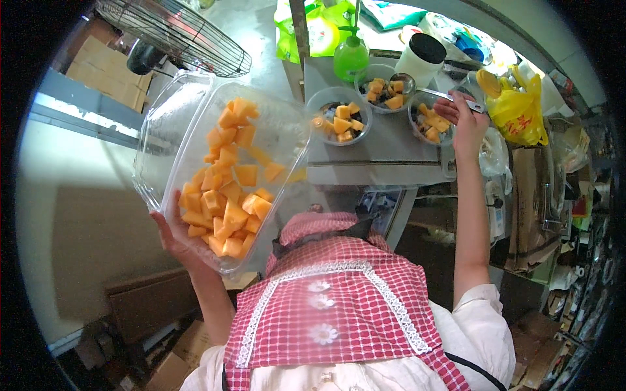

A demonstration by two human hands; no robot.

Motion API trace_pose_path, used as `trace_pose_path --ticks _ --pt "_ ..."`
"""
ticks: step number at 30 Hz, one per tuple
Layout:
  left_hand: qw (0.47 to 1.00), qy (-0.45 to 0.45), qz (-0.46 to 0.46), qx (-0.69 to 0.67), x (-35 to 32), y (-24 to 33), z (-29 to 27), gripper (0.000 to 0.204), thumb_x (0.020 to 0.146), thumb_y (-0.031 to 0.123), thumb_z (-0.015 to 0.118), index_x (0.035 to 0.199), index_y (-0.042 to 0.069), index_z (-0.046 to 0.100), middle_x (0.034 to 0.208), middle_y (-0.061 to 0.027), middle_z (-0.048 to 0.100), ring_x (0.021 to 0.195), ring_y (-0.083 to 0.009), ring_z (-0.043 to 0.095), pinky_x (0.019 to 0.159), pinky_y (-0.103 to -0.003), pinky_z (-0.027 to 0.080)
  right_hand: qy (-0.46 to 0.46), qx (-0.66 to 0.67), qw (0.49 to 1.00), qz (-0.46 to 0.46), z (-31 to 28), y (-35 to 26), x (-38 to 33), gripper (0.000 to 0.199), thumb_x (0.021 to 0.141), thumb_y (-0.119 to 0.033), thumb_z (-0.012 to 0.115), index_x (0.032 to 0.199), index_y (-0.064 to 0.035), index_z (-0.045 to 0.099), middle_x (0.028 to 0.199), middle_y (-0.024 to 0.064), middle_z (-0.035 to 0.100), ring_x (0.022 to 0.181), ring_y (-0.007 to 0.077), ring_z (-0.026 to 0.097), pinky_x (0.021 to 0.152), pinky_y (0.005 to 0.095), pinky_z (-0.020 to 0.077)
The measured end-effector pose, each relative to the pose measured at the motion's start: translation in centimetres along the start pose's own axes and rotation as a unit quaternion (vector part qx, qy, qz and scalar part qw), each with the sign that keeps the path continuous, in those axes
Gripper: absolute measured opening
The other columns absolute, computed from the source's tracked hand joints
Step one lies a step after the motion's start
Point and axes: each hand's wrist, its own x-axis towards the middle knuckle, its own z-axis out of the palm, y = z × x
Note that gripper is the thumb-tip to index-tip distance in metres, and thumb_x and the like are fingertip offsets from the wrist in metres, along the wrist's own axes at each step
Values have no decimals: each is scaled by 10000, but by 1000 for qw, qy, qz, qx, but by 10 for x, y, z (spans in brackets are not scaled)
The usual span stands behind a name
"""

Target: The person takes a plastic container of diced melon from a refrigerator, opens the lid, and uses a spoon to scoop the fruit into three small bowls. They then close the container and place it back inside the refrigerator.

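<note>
My left hand [175, 236] grips the lower left side of a clear plastic box [287, 140], its hinged lid [163, 133] folded out to the left. Orange fruit cubes [225, 202] lie inside, most of them toward the near end. My right hand [464, 116] is closed around the handle of a metal spoon [435, 94]. The spoon's bowl is over the space between the cups. Three clear cups stand together: a left cup [313, 104], a back cup [362, 77] and a right cup [450, 135] below my right hand. Each holds orange cubes over dark pieces.
Behind the cups stand a green pump bottle [352, 58] and a white jar [420, 57] with a black lid. A yellow plastic bag [518, 111] sits at the right, above a cardboard box [531, 202]. A wire cage [179, 32] is at the far left.
</note>
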Motion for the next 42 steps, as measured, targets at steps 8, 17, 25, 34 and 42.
trace_pose_path --ticks 8,17,25,34,42 --pt "997 25 33 69 -11 9 15 874 879 656 503 1345 -74 389 1337 -279 437 1215 -403 488 1042 -475 413 24 71 995 63 2 -9 3 208 891 -112 607 1003 62 627 879 209 699 737 269 716 696 331 604" --pt "997 39 28 61 -10 13 6 855 882 643 514 1305 -96 434 1315 -277 460 1201 -388 504 1026 -467 427 -98 -3 991 88 56 -29 -51 241 938 -172 611 1069 22 666 912 155 710 782 226 712 735 305 593" --pt "998 22 38 51 -1 4 -14 863 876 653 514 1291 -101 454 1319 -271 463 1209 -396 494 1033 -470 417 -183 -103 967 -145 57 -36 -77 228 958 -117 588 1151 -18 658 1007 135 700 902 193 692 820 302 565" --pt "997 29 27 70 -13 -2 -14 900 895 658 472 1366 -101 361 1386 -263 407 1264 -386 444 1068 -481 374 -190 -15 980 -47 52 -2 -118 215 968 -122 572 1118 8 654 961 147 708 877 213 699 796 294 565" --pt "997 -21 0 70 -14 -1 5 866 919 664 410 1380 -68 371 1408 -248 402 1284 -371 441 1074 -473 374 -113 -133 974 -143 47 -21 -121 198 948 -76 583 1128 -15 641 962 146 714 882 194 702 755 303 567"
